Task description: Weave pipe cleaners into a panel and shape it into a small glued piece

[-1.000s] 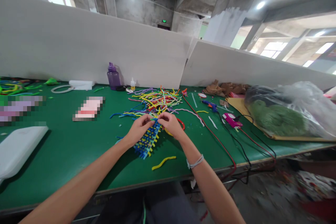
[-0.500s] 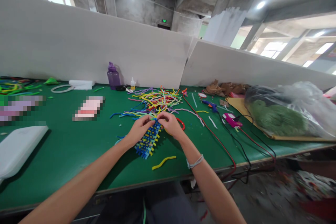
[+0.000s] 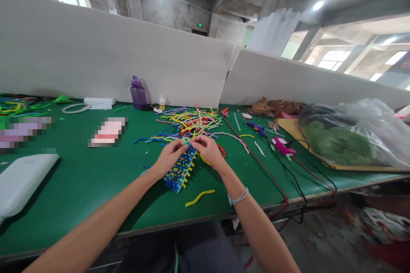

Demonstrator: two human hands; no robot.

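Note:
A woven strip of blue, yellow and pale pipe cleaners (image 3: 180, 169) slants across the green table between my wrists. At its far end my left hand (image 3: 169, 157) pinches the weave with thumb and forefinger. Close beside it, my right hand (image 3: 207, 152) also pinches that end, fingertips almost touching the left ones. The exact strands under the fingertips are hidden. Just beyond the hands lies a heap of loose colourful pipe cleaners (image 3: 195, 121). Nearer the table's front edge rests a single yellow pipe cleaner (image 3: 200, 198).
On the right are a blue glue gun (image 3: 256, 128), a pink device (image 3: 283, 146) with cables, and a plastic bag of green material (image 3: 339, 140). A purple bottle (image 3: 138, 94) and a small glue bottle (image 3: 162, 103) stand by the white partition (image 3: 128, 59). A white object (image 3: 27, 183) lies left.
Both hands stay at the far end of the woven strip, with only slight finger movement. The strip's near end has shifted very slightly away from me.

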